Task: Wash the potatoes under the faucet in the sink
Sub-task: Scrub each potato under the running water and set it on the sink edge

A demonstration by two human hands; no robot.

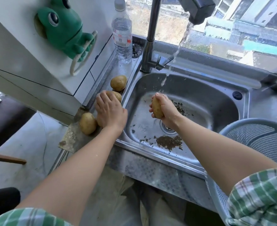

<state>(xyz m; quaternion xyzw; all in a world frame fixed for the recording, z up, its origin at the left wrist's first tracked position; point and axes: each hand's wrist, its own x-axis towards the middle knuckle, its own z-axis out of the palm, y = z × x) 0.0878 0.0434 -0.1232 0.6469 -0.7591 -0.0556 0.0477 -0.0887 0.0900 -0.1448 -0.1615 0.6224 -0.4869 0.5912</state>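
Green-and-white plaid sleeves (258, 198), bare forearms (79, 162), bare hands (111, 111)

There are two hands (110, 111) (167, 110) and five potatoes (118, 83) (117, 96) (87, 123) (98, 121) (157, 107), one mostly hidden. One water bottle (122, 30), one faucet (152, 30), one sink (199, 88) and one green frog (64, 25) are also in view.

Tan oval potato (157, 107) upright over sink (199, 95), under faucet (196, 12) stream; others (118, 83) along left ledge (105, 79).

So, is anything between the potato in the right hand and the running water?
Nothing visible. The right hand holds the potato over the sink, directly below the water stream, which falls unobstructed onto the top of the hand.
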